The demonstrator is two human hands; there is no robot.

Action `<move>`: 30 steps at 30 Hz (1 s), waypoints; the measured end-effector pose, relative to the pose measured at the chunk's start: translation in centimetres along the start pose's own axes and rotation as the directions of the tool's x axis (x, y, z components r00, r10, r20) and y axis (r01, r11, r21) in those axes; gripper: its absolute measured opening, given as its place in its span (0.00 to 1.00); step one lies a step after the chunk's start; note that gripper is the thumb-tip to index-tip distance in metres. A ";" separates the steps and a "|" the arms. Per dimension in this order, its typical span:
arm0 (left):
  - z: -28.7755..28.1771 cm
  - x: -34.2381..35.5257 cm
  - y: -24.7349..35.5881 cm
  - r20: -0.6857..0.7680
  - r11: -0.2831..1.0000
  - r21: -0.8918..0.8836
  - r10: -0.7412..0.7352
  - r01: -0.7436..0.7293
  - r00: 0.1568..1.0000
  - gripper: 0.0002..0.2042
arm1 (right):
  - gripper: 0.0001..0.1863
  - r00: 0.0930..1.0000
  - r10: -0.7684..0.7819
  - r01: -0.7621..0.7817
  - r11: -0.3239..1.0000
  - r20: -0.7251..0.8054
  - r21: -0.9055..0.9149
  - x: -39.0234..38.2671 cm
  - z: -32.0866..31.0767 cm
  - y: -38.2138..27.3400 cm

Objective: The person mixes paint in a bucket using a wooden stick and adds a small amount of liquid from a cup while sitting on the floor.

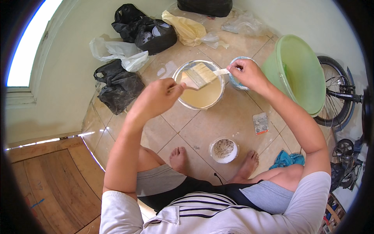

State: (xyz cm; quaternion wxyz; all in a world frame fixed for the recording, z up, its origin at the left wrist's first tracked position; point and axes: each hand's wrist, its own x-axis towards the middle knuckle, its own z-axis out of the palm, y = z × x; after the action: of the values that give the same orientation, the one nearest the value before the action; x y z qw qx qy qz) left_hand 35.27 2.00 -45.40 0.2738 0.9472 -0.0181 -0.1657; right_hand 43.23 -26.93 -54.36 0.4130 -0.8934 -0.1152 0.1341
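My left hand (165, 93) is closed round the handle of a wide paintbrush (198, 77), whose pale bristles point up and to the right. Pinched in my right hand (247, 73) is a short, pale flat strip (222, 71); its far end meets or overlaps the bristle tips, and I cannot tell if it is a stick or a scraper. Both hands are held above a round white bucket (223, 93) with cream-coloured paint (202, 97) in it. Partly behind my right hand stands a smaller bluish-rimmed container (233, 81), its contents hidden.
A large green tub (300, 78) leans at the right, beside a bicycle wheel (334, 89). Between my feet sits a white pot (224, 151) with speckled residue. Black bags (119, 85) and a yellowish bag (187, 29) lie beyond. A flat packet (260, 123) and a blue cloth (286, 159) rest on the tiles.
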 end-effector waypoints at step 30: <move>3.3 2.4 -2.3 0.038 0.968 0.251 0.021 -0.029 0.999 0.24 | 0.15 1.000 0.012 -0.011 0.987 -0.006 0.162 -0.4 -0.6 -0.1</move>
State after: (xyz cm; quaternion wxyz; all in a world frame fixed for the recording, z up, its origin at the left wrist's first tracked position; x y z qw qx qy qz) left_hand 36.32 1.93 -49.93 0.1534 0.9709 -0.0557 -0.1751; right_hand 43.02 -27.43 -53.83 0.4838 -0.8580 -0.0972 0.1424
